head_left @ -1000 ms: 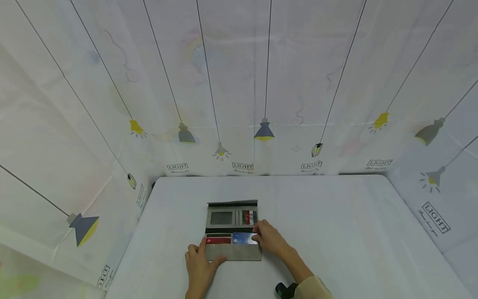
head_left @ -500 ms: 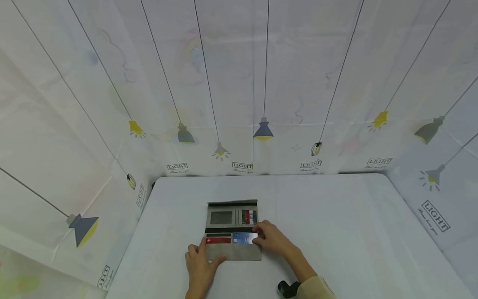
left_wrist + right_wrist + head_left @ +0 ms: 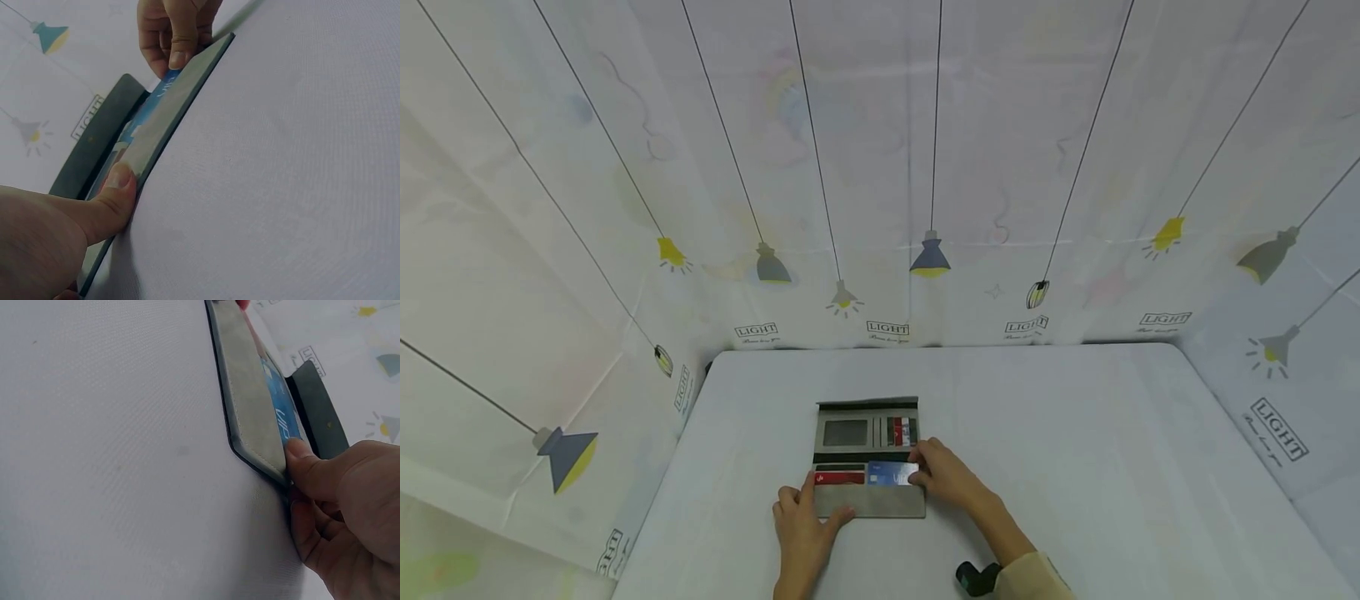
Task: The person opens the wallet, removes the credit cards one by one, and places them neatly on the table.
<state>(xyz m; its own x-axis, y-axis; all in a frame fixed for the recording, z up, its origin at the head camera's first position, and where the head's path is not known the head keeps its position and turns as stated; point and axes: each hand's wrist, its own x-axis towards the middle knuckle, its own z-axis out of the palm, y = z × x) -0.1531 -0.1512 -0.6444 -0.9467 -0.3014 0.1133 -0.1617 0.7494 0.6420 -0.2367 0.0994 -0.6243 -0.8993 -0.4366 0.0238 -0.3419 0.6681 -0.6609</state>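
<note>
Lamp-printed backdrop [image 3: 865, 150] along the far and side edges of the table [image 3: 1060, 442]. On the white surface, near the table's near side, a grey-green wallet [image 3: 869, 457] lies open, inner face up, probably so all its pockets can be reached. Left hand [image 3: 802, 529] at its near left corner: thumb on the front panel, forefinger stretched along the left edge, the gap between them wide; it holds the wallet, likely to stop it sliding. Right hand [image 3: 949, 477] at the right edge, nearly closed, thumb and finger pinching the right end of a blue card [image 3: 889, 473]; an end grip probably gives control with most of the card uncovered. That card stands partly behind the front panel, in the lower right pocket. Red card [image 3: 842, 477] beside it, in the left pocket, apparently kept by the pocket alone. Smaller cards [image 3: 904, 432] sit upper right.
</note>
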